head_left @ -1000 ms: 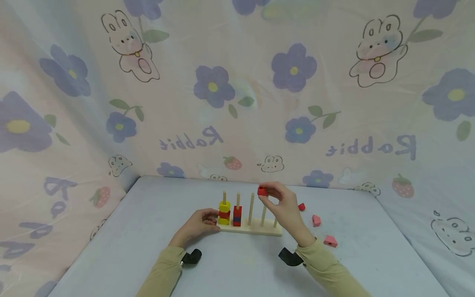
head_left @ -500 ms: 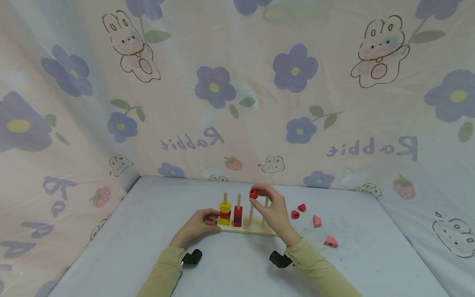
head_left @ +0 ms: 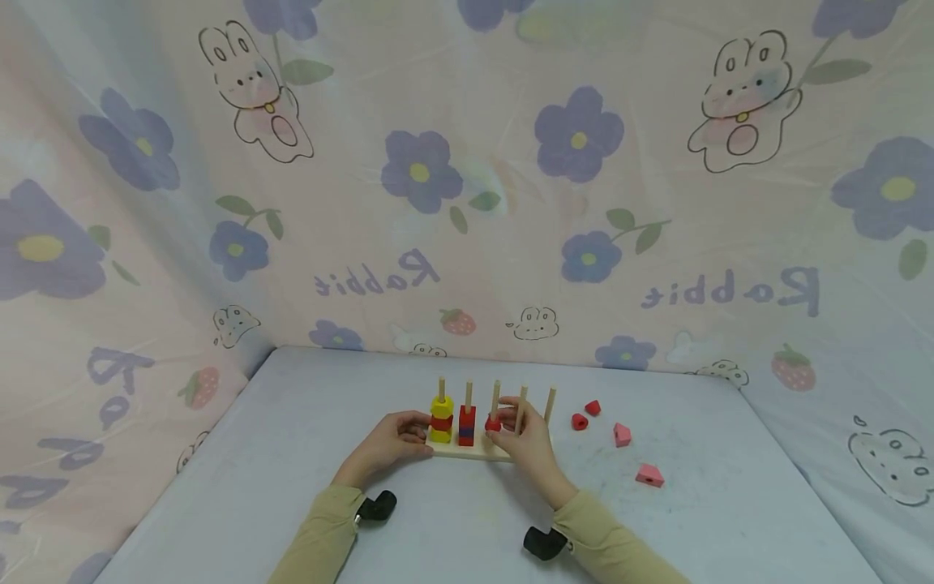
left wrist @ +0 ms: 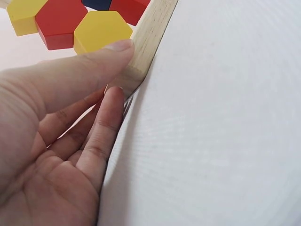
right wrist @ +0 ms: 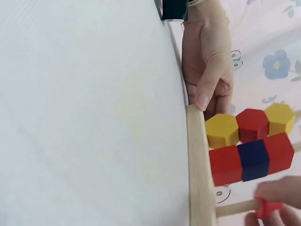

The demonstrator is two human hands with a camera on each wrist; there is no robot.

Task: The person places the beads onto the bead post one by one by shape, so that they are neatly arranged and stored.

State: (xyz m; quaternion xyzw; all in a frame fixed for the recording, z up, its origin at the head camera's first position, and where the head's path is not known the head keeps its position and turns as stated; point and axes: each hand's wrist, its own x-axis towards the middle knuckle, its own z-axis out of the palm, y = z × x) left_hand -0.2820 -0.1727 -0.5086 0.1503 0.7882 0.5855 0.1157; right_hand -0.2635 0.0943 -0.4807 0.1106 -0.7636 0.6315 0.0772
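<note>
A red bead (head_left: 493, 423) sits threaded around the third peg (head_left: 496, 396) of a wooden base (head_left: 467, 455), just below and right of the center of the head view. It is partway up, with bare wood below it in the right wrist view. The fingers (right wrist: 281, 189) of a person's right hand (head_left: 533, 442) are clamped on the bead from the right side of the head view. The left hand (head_left: 390, 442) grips the base's left end, thumb (left wrist: 89, 68) on one side and fingers curled against the other.

To the left of the bead in the head view, a yellow-red-yellow stack (head_left: 441, 420) fills the lower part of the first peg, and a red-blue-red stack (head_left: 467, 426) the second. Two bare peg tops, the fourth (head_left: 523, 396) and fifth (head_left: 550, 401), rise at the right.

Right of the base lie two loose red blocks (head_left: 580, 422) and, lower toward the right, two pink blocks (head_left: 649, 475), all on the white desk (head_left: 445, 519). Tan sleeves (head_left: 317, 527) and black wrist devices (head_left: 377, 507) show at the bottom of the frame. A pale curtain (head_left: 489, 235) printed with rabbits, purple flowers and strawberries spans the top.
</note>
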